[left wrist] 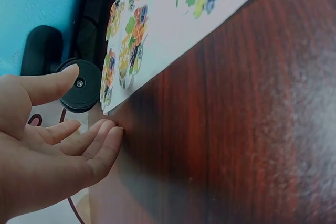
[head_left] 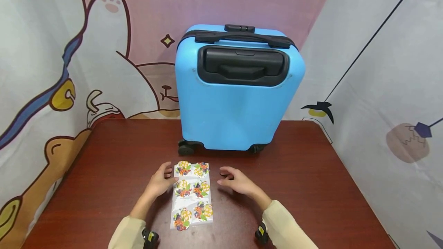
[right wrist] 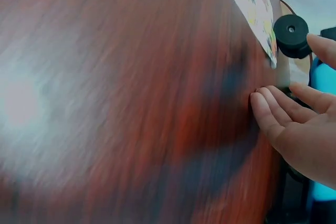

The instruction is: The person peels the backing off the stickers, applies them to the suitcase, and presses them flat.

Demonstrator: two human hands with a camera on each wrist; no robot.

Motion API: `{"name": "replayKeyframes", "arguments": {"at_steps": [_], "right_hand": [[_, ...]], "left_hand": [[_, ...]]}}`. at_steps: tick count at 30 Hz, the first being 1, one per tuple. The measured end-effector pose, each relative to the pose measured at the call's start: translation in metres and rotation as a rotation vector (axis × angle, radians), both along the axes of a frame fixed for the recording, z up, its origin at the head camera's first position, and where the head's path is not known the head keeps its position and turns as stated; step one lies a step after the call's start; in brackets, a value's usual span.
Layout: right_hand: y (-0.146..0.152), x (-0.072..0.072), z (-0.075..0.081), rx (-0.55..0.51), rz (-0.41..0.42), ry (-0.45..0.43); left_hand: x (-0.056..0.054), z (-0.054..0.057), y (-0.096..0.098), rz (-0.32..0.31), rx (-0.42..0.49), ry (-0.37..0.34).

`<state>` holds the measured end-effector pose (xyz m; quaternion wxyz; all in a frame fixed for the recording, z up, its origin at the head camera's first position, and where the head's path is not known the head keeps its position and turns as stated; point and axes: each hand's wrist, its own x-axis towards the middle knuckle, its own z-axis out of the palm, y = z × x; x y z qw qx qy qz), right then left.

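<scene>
A white sheet of fruit-print stickers (head_left: 192, 199) lies flat on the table, its several stickers set in two columns. My left hand (head_left: 160, 181) is at the sheet's left edge, fingers loosely bent, the thumb tip over or beside the edge; whether it touches cannot be told. In the left wrist view the left hand (left wrist: 58, 145) holds nothing. To the right of the sheet, a little apart from it, my right hand (head_left: 238, 181) has loosely bent fingers with nothing in them. Behind both hands stands an upright light-blue suitcase (head_left: 235, 114) with black handles and wheels.
The dark red-brown wooden table (head_left: 311, 195) carries the sheet and suitcase. One black suitcase wheel (head_left: 186, 148) sits just beyond the sheet's far end. A cartoon-printed cloth (head_left: 145, 18) hangs behind and along the sides.
</scene>
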<state>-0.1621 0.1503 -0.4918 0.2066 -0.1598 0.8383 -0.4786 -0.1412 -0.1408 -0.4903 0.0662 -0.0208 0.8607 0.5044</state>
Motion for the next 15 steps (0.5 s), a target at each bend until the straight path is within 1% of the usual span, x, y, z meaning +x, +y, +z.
{"name": "replayKeyframes", "arguments": {"at_steps": [4, 7, 8, 11, 14, 15], "right_hand": [[-0.016, -0.007, 0.000, -0.060, -0.005, -0.067], [-0.026, -0.010, -0.001, -0.119, -0.028, -0.123], [-0.029, -0.011, -0.001, -0.137, -0.042, -0.142], [-0.037, -0.013, -0.002, -0.175, -0.082, -0.177], [-0.041, -0.016, -0.002, -0.195, -0.128, -0.188], [-0.043, -0.017, -0.003, -0.202, -0.144, -0.189]], "left_hand": [[0.000, -0.001, -0.001, -0.001, 0.026, 0.009], [0.001, -0.004, -0.002, -0.008, 0.045, 0.043], [0.000, -0.007, -0.003, -0.013, 0.047, 0.078], [0.001, -0.008, -0.004, -0.014, 0.063, 0.098], [0.000, -0.007, -0.003, -0.003, 0.075, 0.074], [0.000, -0.003, -0.001, 0.007, 0.079, 0.038]]}}
